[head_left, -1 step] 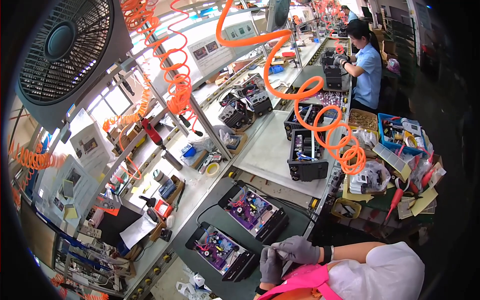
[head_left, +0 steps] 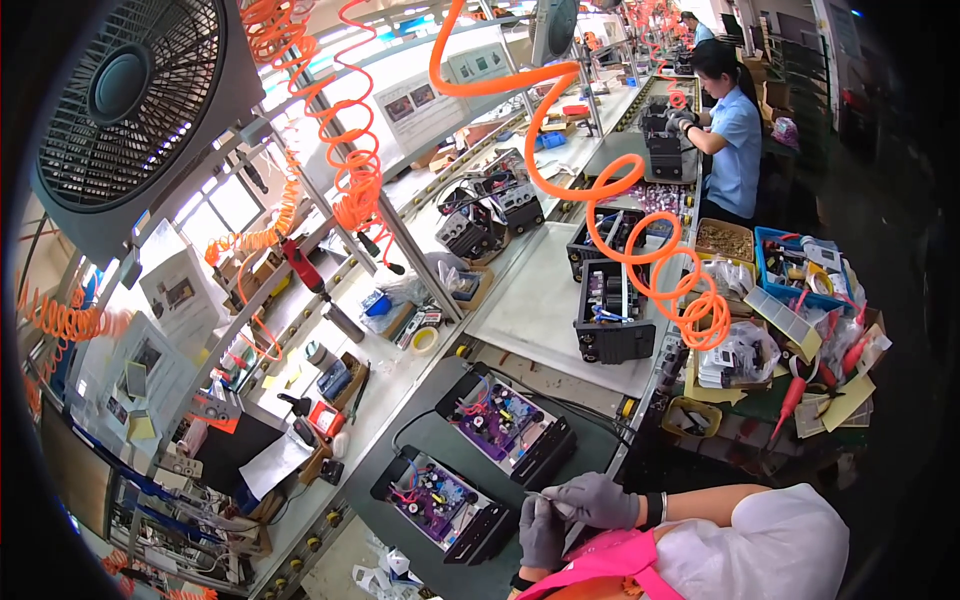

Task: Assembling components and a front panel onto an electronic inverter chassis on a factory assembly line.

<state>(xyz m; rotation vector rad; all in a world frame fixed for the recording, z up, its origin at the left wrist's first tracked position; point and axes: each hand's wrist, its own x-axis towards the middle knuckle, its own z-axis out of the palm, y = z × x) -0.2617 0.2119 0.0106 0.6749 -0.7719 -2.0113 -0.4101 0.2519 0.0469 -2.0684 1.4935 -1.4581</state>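
Observation:
My left hand point(head_left: 541, 535) and my right hand point(head_left: 600, 501), both in grey gloves, meet in front of me at the near edge of the work surface. Their fingers are pinched together around something small; a thin tip shows at the fingertips, but its kind cannot be made out. Left of my hands lies an open black device housing point(head_left: 446, 505) with a purple circuit board, coloured wires and a metal side. Just beyond it sits a second similar open housing point(head_left: 508, 424). Neither hand visibly touches the housings.
Further along the line stand more black units point(head_left: 615, 312). An orange coiled air hose point(head_left: 610, 185) hangs over them. On the right are a yellow bin point(head_left: 692, 417), a blue crate point(head_left: 768, 262) and a red-handled screwdriver point(head_left: 790, 405). Another person point(head_left: 738, 140) works farther up.

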